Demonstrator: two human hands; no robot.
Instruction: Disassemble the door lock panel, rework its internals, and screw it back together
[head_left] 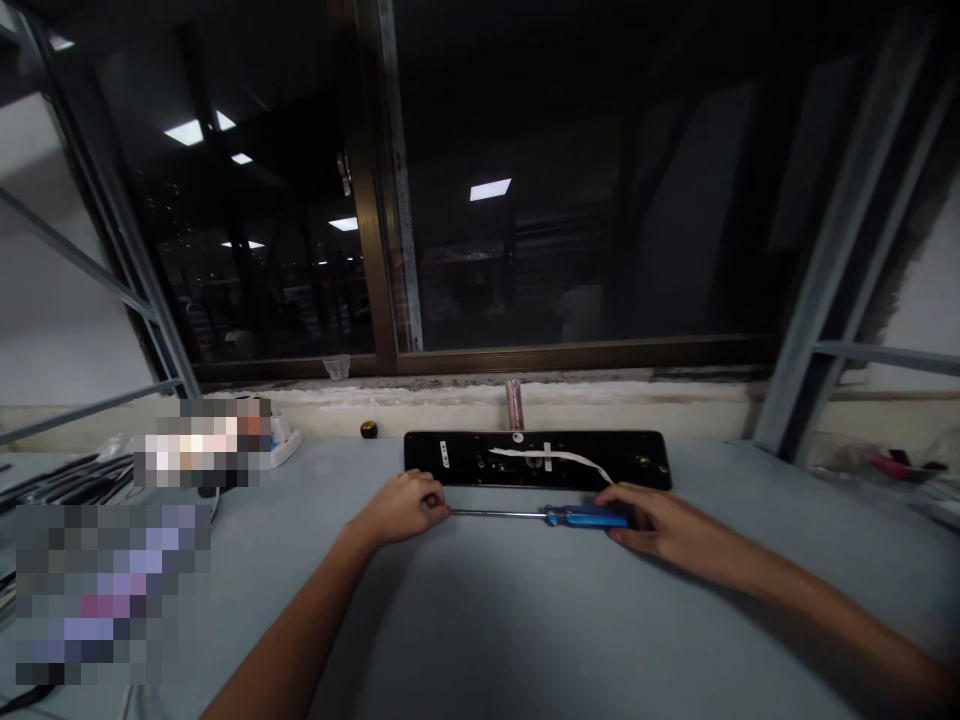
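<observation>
A screwdriver [589,517] with a blue handle and a long metal shaft lies crosswise between my hands, its shaft pointing left. My right hand [651,520] is closed around the rear end of the handle. At the tip end, the fingers of my left hand [409,507] are pinched together on the shaft. Just behind both hands rests a long black panel [465,470] with small white labels and a few round fittings on its face. A white flat strip [551,454] runs across the panel toward my right hand.
A copper-coloured cylinder [514,404] stands behind the panel, near the window ledge. A small black and gold round object [368,429] sits left of it. Dark cables [71,487] and blurred-out items lie at the left. Grey metal posts [832,270] rise on both sides.
</observation>
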